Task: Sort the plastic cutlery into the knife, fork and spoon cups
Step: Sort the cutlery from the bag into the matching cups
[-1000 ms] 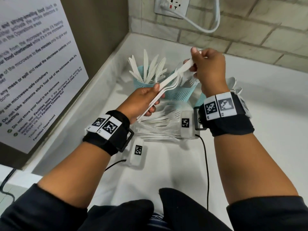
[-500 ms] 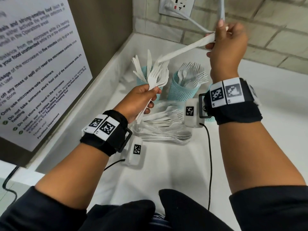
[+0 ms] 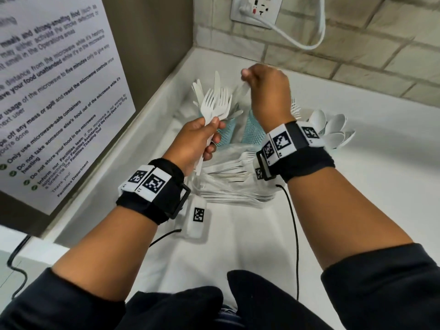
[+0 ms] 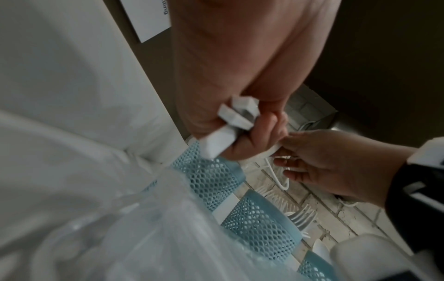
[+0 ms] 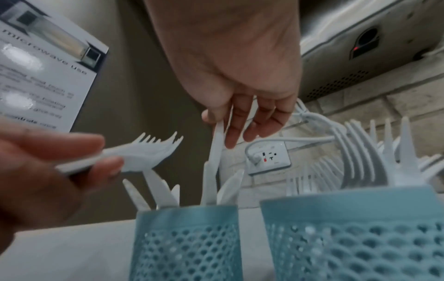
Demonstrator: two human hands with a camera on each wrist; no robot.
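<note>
The left hand point(image 3: 194, 141) gripped a bunch of white forks point(image 3: 216, 103) by their handles just in front of the knife cup point(image 5: 190, 241), while the right hand point(image 3: 266, 91) pinched a single knife point(image 5: 213, 163) between thumb and fingers, its lower end down among the knives in that cup. The fork cup point(image 5: 360, 230) stood just right of it, the right wrist hid most of the spoon cup, leaving only the spoons point(image 3: 333, 129) showing, and loose cutlery in a clear bag point(image 3: 233, 184) lay below the hands. A notice-covered wall point(image 3: 59, 91) and a tiled wall with a socket point(image 3: 257, 8) closed the corner, with bare counter point(image 3: 381, 175) to the right.
</note>
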